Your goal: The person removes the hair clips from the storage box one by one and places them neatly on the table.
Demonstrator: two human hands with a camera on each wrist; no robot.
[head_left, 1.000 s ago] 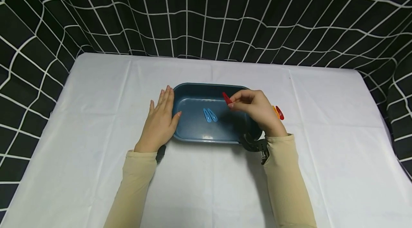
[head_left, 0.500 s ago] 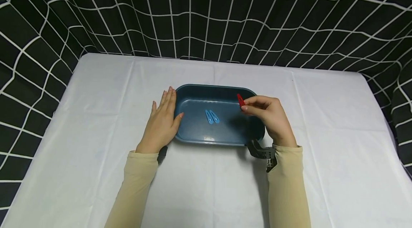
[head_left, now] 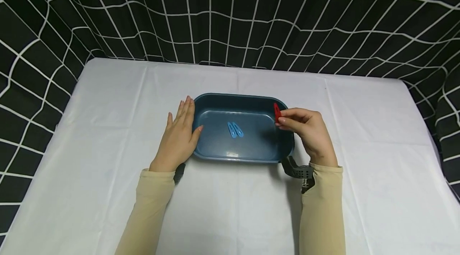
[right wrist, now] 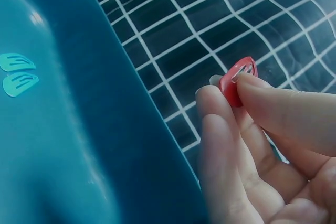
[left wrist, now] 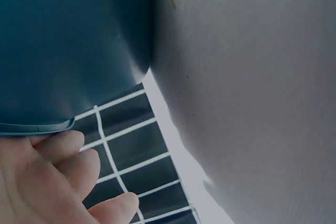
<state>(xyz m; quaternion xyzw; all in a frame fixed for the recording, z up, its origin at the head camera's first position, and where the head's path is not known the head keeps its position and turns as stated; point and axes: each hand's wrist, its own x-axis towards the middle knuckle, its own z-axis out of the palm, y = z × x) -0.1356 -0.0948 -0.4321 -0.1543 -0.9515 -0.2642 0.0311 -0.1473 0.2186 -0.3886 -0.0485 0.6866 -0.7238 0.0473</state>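
Between thumb and fingertips my right hand (head_left: 305, 133) pinches a red snap hair clip (head_left: 277, 112), held over the right end of a dark blue tray (head_left: 237, 161). The same red clip (right wrist: 237, 81) shows close up in the right wrist view, tilted, its metal strip partly visible. My left hand (head_left: 177, 137) lies with straight fingers along the tray's left rim, thumb over the edge. Two light blue hair clips (head_left: 235, 130) rest side by side on the tray floor. In the left wrist view, curved fingers (left wrist: 79, 166) sit just under the tray's rim.
A white cloth covers the table (head_left: 230, 207). Behind it and at both sides hangs black fabric with a white net (head_left: 230, 19). The right forearm and hand hide the table area right of the tray, where clips showed earlier.
My right hand has moved right with the red clip, from over the tray's middle to its right end. The left hand and the blue clips have stayed in place.
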